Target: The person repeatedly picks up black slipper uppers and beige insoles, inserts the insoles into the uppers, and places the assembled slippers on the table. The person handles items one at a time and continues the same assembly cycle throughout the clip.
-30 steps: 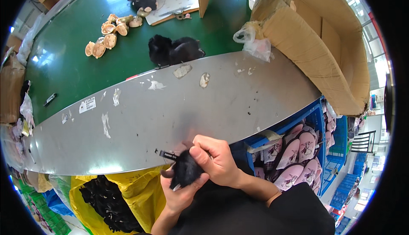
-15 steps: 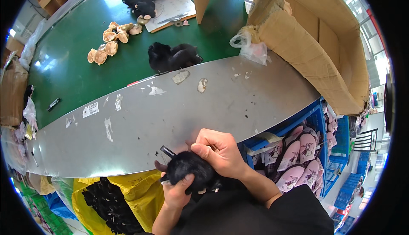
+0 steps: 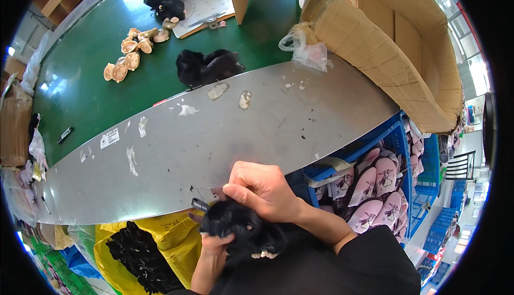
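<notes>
Low in front of me, over the near edge of the metal strip, my left hand [image 3: 214,244] is closed around a small black plush toy [image 3: 227,222]. Pale little feet show at the toy's lower end, and a small black tag [image 3: 200,205] sticks out at its upper left. My right hand [image 3: 267,190] is closed in a pinch against the toy's top. Whatever its fingertips grip is hidden or too fine to see. Farther off, another black plush piece [image 3: 209,67] lies on the green tabletop [image 3: 144,83] by the metal strip [image 3: 214,134].
Beige moulded face parts [image 3: 131,60] lie at the far left, with a clipboard [image 3: 213,8] and black plush pieces [image 3: 163,3] behind. A cardboard box [image 3: 375,43] stands at right. Below are a blue crate [image 3: 399,134] of pink slippers [image 3: 369,188] and a yellow bag [image 3: 171,241].
The toy has been turned in my left hand, so its pale feet now show more. My right hand stays pinched at its top. The whole view has shifted slightly.
</notes>
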`<act>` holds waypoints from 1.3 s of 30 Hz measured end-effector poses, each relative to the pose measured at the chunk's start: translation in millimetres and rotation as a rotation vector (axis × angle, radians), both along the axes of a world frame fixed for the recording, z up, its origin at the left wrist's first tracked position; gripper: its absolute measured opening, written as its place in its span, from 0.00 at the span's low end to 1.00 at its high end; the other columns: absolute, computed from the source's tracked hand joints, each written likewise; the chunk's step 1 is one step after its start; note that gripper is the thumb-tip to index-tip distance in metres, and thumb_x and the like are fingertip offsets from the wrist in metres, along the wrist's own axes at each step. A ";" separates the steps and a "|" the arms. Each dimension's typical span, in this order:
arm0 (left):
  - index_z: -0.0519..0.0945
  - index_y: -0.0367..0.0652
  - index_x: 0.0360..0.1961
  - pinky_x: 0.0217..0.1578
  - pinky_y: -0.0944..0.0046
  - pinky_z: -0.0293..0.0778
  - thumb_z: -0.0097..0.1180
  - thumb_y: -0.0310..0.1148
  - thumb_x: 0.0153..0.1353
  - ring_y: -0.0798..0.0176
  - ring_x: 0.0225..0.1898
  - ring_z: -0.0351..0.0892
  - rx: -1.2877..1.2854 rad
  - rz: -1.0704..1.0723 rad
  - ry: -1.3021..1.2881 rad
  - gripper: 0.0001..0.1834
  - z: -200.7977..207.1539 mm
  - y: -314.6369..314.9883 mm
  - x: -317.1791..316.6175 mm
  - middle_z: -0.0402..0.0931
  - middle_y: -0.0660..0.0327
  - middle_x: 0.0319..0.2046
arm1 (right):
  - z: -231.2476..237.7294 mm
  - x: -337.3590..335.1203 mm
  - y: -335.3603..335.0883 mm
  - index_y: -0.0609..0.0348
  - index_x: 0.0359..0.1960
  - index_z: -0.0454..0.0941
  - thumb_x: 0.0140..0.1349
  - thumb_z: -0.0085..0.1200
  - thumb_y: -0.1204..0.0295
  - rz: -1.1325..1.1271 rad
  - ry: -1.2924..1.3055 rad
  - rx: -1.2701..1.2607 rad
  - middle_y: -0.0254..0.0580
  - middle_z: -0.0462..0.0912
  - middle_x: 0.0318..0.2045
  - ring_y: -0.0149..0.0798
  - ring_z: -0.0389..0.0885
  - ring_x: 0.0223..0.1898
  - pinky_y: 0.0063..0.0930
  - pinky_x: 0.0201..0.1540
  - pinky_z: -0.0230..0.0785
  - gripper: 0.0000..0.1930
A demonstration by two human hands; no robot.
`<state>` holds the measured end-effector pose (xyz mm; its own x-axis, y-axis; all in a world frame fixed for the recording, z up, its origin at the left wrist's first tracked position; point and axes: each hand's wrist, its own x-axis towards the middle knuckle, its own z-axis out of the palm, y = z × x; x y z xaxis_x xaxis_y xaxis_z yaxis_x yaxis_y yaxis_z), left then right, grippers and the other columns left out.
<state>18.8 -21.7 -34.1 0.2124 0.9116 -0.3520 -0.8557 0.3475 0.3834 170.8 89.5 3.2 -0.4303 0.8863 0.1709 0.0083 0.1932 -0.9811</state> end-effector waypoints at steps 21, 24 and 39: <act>0.68 0.32 0.66 0.63 0.53 0.73 0.66 0.21 0.61 0.54 0.64 0.74 0.063 0.402 0.583 0.32 40.5 40.6 6.5 0.70 0.52 0.67 | 17.4 13.7 -22.4 0.61 0.56 0.66 0.77 0.48 0.61 -0.048 0.279 -0.442 0.40 0.82 0.31 0.27 0.81 0.28 0.19 0.31 0.74 0.17; 0.69 0.31 0.65 0.62 0.54 0.73 0.66 0.23 0.63 0.54 0.64 0.74 0.028 0.360 0.544 0.31 40.5 42.2 6.3 0.70 0.53 0.67 | 20.2 8.7 -28.7 0.60 0.57 0.66 0.77 0.45 0.52 -0.014 0.285 -0.488 0.38 0.80 0.25 0.24 0.75 0.20 0.17 0.23 0.68 0.23; 0.73 0.28 0.59 0.64 0.57 0.70 0.60 0.22 0.67 0.54 0.63 0.76 0.056 0.312 0.537 0.21 45.2 34.4 11.5 0.75 0.51 0.61 | 2.0 0.2 -23.7 0.61 0.51 0.72 0.69 0.59 0.75 -0.014 0.056 -0.059 0.40 0.82 0.39 0.27 0.83 0.36 0.21 0.32 0.77 0.12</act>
<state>30.3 12.7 11.0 -0.2605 0.9223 -0.2855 -0.5965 0.0788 0.7987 171.0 65.9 5.2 -0.4093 0.9013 0.1419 -0.0442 0.1358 -0.9898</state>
